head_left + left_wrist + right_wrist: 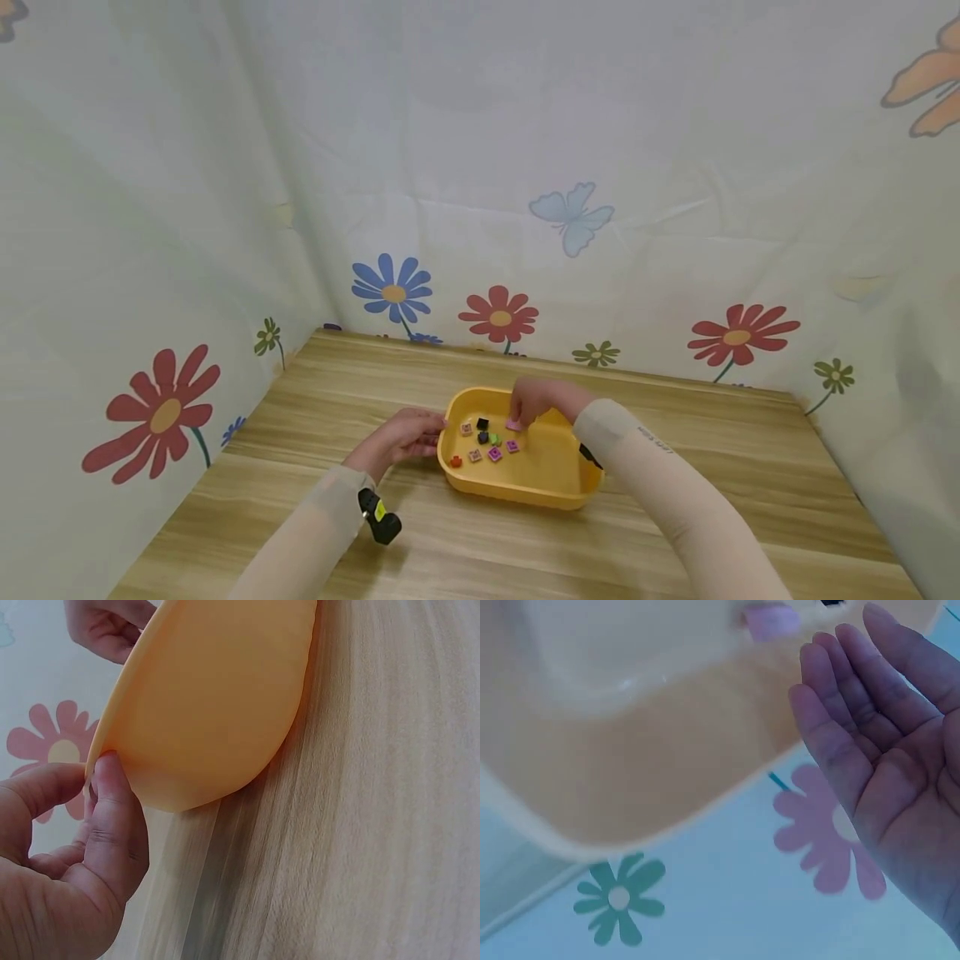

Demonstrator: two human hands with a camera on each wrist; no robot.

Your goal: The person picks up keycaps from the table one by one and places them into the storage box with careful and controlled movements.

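A yellow tray (pixel 517 493) with rounded corners stands on the wooden table. My left hand (pixel 408 435) pinches the tray's left rim between thumb and fingers, as the left wrist view shows up close. Over the tray's far side reaches my right hand (pixel 535 400), its fingers loosely bent downward beside a pink brick (pixel 772 621). In the right wrist view a gap shows between that brick and the fingertips. Small toy pieces lie in the tray's left half: a black brick (pixel 482 424), a green piece (pixel 495 439), a red piece (pixel 456 461), a purple brick (pixel 495 454) and several others.
The wood-grain table (pixel 337 392) extends around the tray. Behind it and at both sides hangs a pale curtain (pixel 450 125) printed with flowers and butterflies. A black strapped device (pixel 381 518) sits on my left wrist.
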